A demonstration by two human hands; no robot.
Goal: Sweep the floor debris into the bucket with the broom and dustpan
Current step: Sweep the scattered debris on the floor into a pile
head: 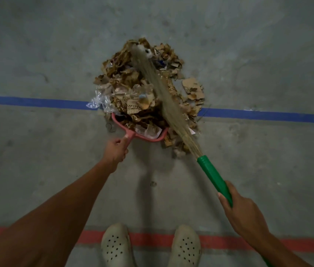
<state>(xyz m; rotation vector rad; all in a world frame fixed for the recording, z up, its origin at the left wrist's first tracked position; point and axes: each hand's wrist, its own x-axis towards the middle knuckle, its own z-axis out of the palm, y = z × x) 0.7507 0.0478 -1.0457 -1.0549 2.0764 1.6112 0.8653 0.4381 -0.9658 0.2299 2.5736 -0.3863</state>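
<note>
Pink dustpan point(132, 135), mid-frame, lies heaped with cardboard debris point(142, 93); left grip point(115, 151) clamps its handle, right grip point(242, 211) clamps the green-handled broom point(213, 175). Mid-sweep; next calls for dragging scraps inward. No bucket visible.

Left hand point(116, 151) grips dustpan point(133, 136); right hand point(242, 212) grips broom point(213, 173) across debris point(133, 81).

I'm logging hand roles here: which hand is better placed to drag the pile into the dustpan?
Right. The right hand grips the broom, whose bristles lie across the debris pile, reaching its far side. The left hand holds the dustpan at the pile's near edge.
</note>
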